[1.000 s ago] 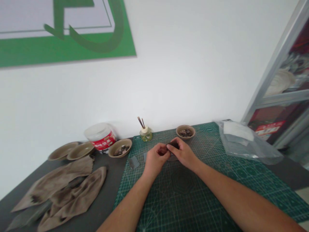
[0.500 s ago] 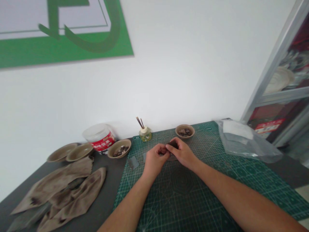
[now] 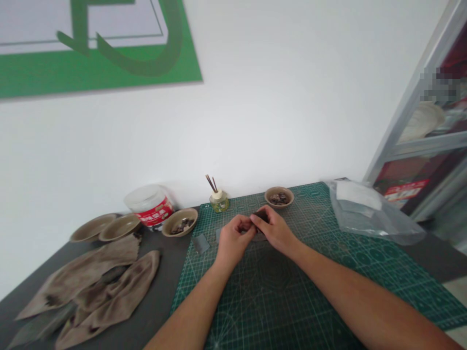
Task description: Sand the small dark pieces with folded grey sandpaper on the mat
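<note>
Hardly anything has moved since the earlier frame beyond a slight shift of the view. Brown cloth [image 3: 109, 291] lies rumpled along the bench's [image 3: 158, 301] left side; behind it two bowls [image 3: 91, 228], a jar [image 3: 155, 214] and a third bowl [image 3: 188, 215] line the back edge. Over the green mat [image 3: 277, 311], the left hand [image 3: 232, 239] pinches thumb and finger together; whether on anything, I cannot tell. Beside its tips, the right hand [image 3: 275, 228] grips a dark piece [image 3: 261, 214] toward the mat's back edge, near a small bowl [image 3: 279, 204]. A plastic bag [image 3: 375, 223] lies across the back right corner.
</note>
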A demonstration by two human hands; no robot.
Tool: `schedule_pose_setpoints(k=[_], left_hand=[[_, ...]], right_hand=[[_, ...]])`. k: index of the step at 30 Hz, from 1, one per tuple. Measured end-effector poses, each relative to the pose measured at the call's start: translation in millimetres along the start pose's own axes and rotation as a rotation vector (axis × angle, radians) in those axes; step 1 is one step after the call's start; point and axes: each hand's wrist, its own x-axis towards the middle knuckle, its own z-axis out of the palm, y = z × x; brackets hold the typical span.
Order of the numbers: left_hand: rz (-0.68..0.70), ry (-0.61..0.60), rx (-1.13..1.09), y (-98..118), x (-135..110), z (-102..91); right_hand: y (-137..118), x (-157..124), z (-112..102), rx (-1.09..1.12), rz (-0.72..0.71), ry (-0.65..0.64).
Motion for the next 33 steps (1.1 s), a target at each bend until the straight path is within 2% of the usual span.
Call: schedule_pose_setpoints(k=[5,8,19,26,33], left_hand=[[-0.04,-0.044,-0.142,-3.4,0.7,3.8],[-0.033,-0.063,-0.153,-3.3,0.7,5.2],[0.024,-0.057,-0.072,1.2,-1.1,3.7],[0.006,-0.063,-0.225,1.4,-1.8,5.6],[-0.001,-0.12,-0.347,3.1,-1.3,7.1]], right_hand=[[2.1,2.1,2.4,0.183,0.089,0.015],[-0.8,0.7,3.4,0.282,0.149,-0.002],[-3.0,-1.2,4.0,0.314,0.153,-0.046],[-5.8,1.3,0.6,0.442,0.298,-0.003],[-13.4,-1.6,1.2,0.514,0.304,-0.016]])
